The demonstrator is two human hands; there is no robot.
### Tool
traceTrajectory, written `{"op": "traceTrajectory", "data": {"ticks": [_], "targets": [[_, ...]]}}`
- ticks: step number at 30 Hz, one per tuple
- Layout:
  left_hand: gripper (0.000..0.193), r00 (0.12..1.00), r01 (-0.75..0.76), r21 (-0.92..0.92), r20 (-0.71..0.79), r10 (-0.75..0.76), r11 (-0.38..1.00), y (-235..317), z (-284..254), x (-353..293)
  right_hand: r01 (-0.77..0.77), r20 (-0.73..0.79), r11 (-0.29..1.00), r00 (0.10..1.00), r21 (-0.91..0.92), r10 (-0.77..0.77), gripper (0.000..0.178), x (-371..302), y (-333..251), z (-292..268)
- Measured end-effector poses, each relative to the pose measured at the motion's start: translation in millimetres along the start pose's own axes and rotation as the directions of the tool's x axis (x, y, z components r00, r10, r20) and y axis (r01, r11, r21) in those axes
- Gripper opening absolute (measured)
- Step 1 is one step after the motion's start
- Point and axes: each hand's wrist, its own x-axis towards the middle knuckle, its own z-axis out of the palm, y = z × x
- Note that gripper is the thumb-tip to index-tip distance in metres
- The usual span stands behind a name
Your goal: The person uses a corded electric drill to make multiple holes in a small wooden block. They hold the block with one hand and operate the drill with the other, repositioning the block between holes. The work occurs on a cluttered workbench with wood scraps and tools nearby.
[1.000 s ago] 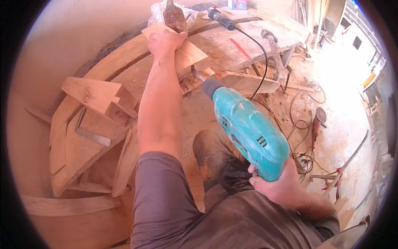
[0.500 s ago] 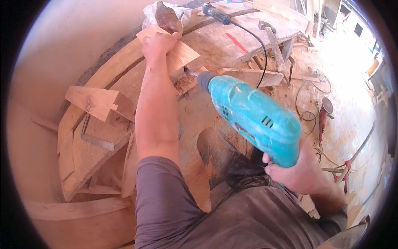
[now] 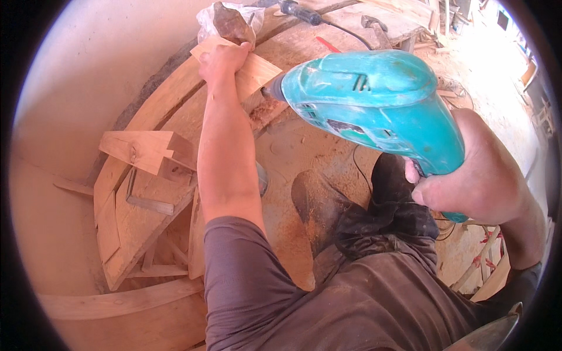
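My left hand (image 3: 223, 61) is closed over a pale wooden block (image 3: 259, 71) and presses it against the workbench (image 3: 175, 137). The fingers curl over the block's far side and are partly hidden. In my right hand (image 3: 477, 175) is a dusty teal power drill (image 3: 369, 96), held by its handle with the trigger finger in front. Its dark chuck (image 3: 276, 89) points left at the near end of the block. The bit is mostly hidden there, so how deep it sits cannot be seen. A brown stone-like lump (image 3: 233, 23) lies just beyond my left hand.
Clear plastic (image 3: 254, 16) lies around the lump. Left of my forearm sit a notched wooden block (image 3: 140, 149) and an L-shaped square (image 3: 149, 203). Farther back are a corded power tool (image 3: 300, 11), a red pencil-like stick (image 3: 328, 44) and a hammer (image 3: 379, 34).
My right hand has moved up and to the right, swinging the drill's rear up so it lies more level. The chuck is closer to the block. My left hand keeps its hold.
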Motion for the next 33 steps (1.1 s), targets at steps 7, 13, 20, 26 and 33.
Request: {"op": "traceTrajectory", "data": {"ticks": [7,13,20,26,33], "targets": [[0.081,1.000,0.024,0.018,0.007,-0.024,1.000,-5,-2,6,0.228,-0.013,0.960,0.973,0.160,-0.228,0.031,5,69,50],[0.083,1.000,-0.010,0.029,0.016,0.009,1.000,4,5,12,0.203,-0.180,0.842,0.975,0.500,-0.129,0.022,13,149,118],[0.079,0.998,-0.039,0.097,0.046,0.035,0.995,0,4,10,0.230,-0.199,0.864,0.968,0.447,-0.155,0.023,-15,177,113],[0.077,0.996,-0.066,0.048,0.057,0.063,0.997,-6,9,17,0.145,-0.079,0.845,0.989,0.515,-0.121,0.036,-21,237,103],[0.085,0.937,-0.077,0.015,0.344,0.067,0.997,14,2,9,0.114,-0.168,0.700,0.986,0.705,0.008,0.039,16,226,78]]}}
